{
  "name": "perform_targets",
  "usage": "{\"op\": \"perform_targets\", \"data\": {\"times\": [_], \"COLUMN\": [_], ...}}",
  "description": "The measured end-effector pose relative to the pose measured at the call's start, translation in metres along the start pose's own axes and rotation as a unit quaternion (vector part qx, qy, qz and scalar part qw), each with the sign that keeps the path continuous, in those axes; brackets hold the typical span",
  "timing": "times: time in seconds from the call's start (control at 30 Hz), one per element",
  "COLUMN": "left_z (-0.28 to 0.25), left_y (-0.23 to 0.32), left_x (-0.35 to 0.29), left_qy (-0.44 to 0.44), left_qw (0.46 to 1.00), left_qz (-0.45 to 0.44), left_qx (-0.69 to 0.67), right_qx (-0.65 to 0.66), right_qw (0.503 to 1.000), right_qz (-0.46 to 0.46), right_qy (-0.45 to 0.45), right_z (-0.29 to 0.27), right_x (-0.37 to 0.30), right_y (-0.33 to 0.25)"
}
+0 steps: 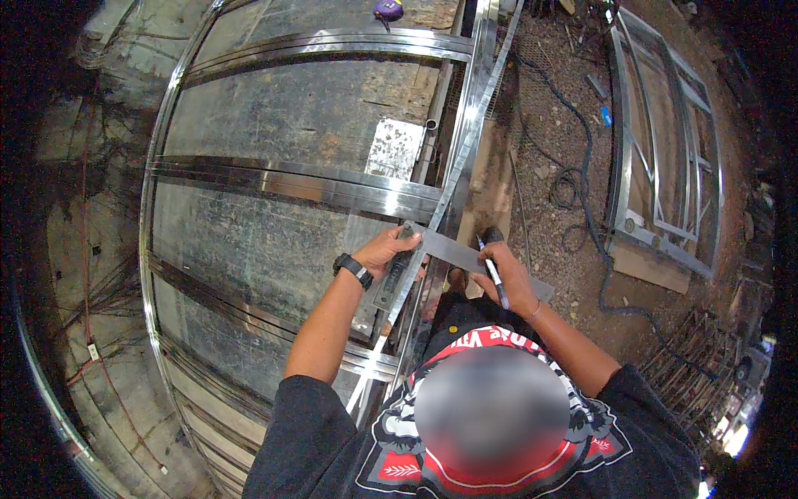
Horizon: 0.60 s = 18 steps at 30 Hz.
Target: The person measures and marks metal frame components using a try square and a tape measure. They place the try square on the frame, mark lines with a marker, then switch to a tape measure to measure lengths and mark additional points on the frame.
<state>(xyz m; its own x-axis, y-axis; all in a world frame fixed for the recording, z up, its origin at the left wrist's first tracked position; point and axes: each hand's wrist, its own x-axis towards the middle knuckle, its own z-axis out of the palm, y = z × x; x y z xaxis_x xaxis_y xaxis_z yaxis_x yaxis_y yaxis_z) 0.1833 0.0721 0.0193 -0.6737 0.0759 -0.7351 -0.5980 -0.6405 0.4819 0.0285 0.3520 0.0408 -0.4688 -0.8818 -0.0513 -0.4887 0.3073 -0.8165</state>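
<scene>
My left hand [387,251], with a black watch at the wrist, grips the thick stock of a metal try square [453,249] against a long, narrow metal bar [462,158]. The square's flat blade reaches out to the right across that bar. In my right hand [517,283] is a white marker pen [492,271], its dark tip pointing up and away from me. The fingers of this hand also rest at the blade, and part of the blade's far end shows beyond them. Below the bar lies a shiny metal frame [349,193] with several crossbars.
A purple tape measure [387,10] sits at the far end of the frame. Another metal frame [619,166] lies on the right. A dark cable [588,158] winds over the gravelly ground, near a small blue item [606,116]. A red cord [86,274] runs along the left floor.
</scene>
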Motion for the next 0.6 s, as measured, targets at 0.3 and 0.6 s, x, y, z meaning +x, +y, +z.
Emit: {"op": "perform_targets", "data": {"times": [0.3,0.6], "left_z": [-0.0006,-0.0049], "left_y": [0.0005,-0.0056], "left_x": [0.0003,0.0044], "left_qy": [-0.008,-0.008], "left_qw": [1.0,1.0], "left_qz": [-0.003,0.006], "left_qx": [0.006,0.008], "right_qx": [-0.001,-0.002], "right_qw": [1.0,1.0], "right_qz": [0.001,0.013], "right_qy": [0.003,0.002], "right_z": [0.0013,-0.0005], "right_x": [-0.0009,0.0006], "right_y": [0.0017,-0.0036]}}
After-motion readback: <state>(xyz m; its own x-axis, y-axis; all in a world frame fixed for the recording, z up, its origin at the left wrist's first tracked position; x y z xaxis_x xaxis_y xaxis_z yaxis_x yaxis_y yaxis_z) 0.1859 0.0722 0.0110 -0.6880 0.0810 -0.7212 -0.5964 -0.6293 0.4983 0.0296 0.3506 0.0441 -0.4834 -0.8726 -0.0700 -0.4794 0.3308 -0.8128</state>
